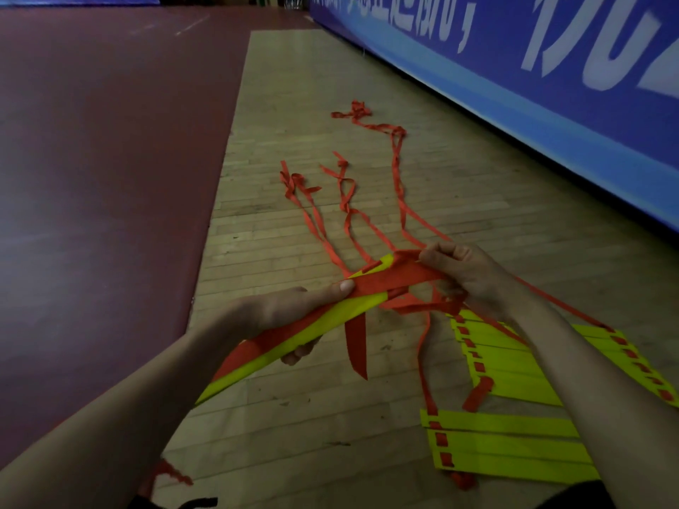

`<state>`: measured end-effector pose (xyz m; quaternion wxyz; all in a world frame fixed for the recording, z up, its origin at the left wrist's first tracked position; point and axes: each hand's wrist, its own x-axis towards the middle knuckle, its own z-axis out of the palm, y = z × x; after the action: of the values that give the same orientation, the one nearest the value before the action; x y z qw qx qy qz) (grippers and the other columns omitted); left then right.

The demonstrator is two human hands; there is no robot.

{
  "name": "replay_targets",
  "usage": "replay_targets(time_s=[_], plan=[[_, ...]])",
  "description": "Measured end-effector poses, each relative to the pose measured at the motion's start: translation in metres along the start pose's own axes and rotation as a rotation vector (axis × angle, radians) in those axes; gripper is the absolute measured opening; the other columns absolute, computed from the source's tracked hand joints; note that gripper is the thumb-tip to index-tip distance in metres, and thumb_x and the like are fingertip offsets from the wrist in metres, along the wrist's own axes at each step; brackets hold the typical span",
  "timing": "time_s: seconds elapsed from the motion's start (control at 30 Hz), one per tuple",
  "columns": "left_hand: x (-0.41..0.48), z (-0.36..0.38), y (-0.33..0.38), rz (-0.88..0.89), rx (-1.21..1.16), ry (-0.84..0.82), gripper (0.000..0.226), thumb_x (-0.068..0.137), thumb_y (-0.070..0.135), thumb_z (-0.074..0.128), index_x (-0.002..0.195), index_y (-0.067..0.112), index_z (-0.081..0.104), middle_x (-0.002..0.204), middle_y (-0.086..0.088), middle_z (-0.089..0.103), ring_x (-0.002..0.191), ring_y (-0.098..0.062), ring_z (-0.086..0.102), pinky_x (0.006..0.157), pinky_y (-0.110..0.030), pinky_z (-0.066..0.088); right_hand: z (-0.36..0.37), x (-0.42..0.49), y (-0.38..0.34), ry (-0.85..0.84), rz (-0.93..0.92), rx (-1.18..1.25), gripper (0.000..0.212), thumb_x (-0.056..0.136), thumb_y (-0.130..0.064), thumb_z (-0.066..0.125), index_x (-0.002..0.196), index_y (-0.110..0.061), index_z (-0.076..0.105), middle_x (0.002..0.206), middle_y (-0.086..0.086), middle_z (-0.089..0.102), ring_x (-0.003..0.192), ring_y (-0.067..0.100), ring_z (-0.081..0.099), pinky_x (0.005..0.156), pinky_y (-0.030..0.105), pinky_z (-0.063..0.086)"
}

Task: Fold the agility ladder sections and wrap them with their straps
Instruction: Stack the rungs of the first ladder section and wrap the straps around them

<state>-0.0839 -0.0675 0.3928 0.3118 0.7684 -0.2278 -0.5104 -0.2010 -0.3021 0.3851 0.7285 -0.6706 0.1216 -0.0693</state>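
My left hand (294, 310) grips a stack of folded yellow ladder rungs (279, 347), held slanting above the floor, thumb pressing a red strap (389, 281) flat on top. My right hand (466, 270) pinches that same strap at the stack's far end, where it crosses over the rungs. A loose red strap end (356, 347) hangs below the bundle. More red straps (345, 200) trail away across the wooden floor.
Two other groups of yellow rungs lie flat on the floor at my right: one under my right forearm (514, 365), one nearer me (507, 446). A blue banner wall (551, 86) runs along the right. A dark red mat (92, 159) covers the left.
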Motion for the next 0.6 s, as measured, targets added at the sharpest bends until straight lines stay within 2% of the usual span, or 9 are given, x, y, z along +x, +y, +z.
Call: replay_targets(time_s=[0.1,0.2,0.27,0.37,0.43,0.5,0.6], plan=[[0.003,0.000,0.002,0.074,-0.012,0.013,0.078,0.074,0.075,0.042,0.088,0.002,0.062,0.067,-0.012,0.064,0.051,-0.023,0.059,0.053,-0.029,0.051,0.009,0.003,0.008,0.020,-0.035,0.061,0.034,0.066,-0.044,0.066,0.073,-0.013,0.055,0.045,-0.009,0.031,0.036,0.002,0.025,0.036,0.016,0.018],[0.004,0.001,0.001,0.107,-0.056,0.068,0.071,0.073,0.073,0.047,0.084,0.005,0.064,0.070,-0.013,0.064,0.052,-0.023,0.058,0.054,-0.029,0.051,0.019,0.005,0.018,0.079,-0.051,0.140,0.030,0.077,-0.039,0.058,0.066,-0.013,0.048,0.046,-0.006,0.037,0.038,0.004,0.032,0.039,0.016,0.030],[0.005,0.000,0.000,0.126,-0.076,0.093,0.066,0.074,0.071,0.050,0.083,0.006,0.064,0.069,-0.017,0.062,0.054,-0.025,0.059,0.055,-0.031,0.052,0.021,0.007,0.020,0.064,-0.061,0.172,0.027,0.081,-0.035,0.053,0.074,-0.009,0.051,0.045,-0.009,0.037,0.038,0.005,0.032,0.042,0.015,0.035],[0.007,-0.001,-0.002,0.143,-0.113,0.123,0.063,0.077,0.067,0.056,0.087,0.005,0.065,0.070,-0.020,0.062,0.062,-0.031,0.062,0.062,-0.038,0.056,0.017,0.009,0.023,0.046,-0.108,0.073,0.027,0.085,-0.034,0.051,0.089,-0.007,0.055,0.045,-0.011,0.035,0.039,0.006,0.036,0.051,0.018,0.043],[0.006,-0.002,-0.001,0.130,-0.125,0.137,0.061,0.079,0.065,0.057,0.084,0.005,0.067,0.069,-0.020,0.063,0.062,-0.031,0.063,0.064,-0.039,0.057,0.015,0.009,0.024,0.064,-0.143,-0.062,0.024,0.086,-0.034,0.051,0.082,-0.011,0.059,0.047,-0.009,0.045,0.043,0.006,0.043,0.057,0.023,0.045],[0.007,0.000,0.001,0.125,-0.136,0.163,0.060,0.081,0.066,0.056,0.078,0.007,0.066,0.067,-0.019,0.061,0.055,-0.026,0.060,0.059,-0.035,0.054,0.015,0.009,0.024,0.077,-0.149,-0.103,0.026,0.087,-0.033,0.050,0.081,-0.012,0.063,0.056,-0.004,0.057,0.051,0.007,0.052,0.060,0.024,0.044],[0.012,0.003,0.004,0.113,-0.121,0.260,0.070,0.074,0.074,0.056,0.079,0.004,0.066,0.065,-0.018,0.061,0.049,-0.025,0.058,0.054,-0.032,0.051,0.015,0.008,0.019,0.074,-0.157,-0.093,0.031,0.088,-0.042,0.052,0.090,-0.013,0.061,0.069,0.001,0.063,0.059,0.010,0.056,0.059,0.023,0.045]])
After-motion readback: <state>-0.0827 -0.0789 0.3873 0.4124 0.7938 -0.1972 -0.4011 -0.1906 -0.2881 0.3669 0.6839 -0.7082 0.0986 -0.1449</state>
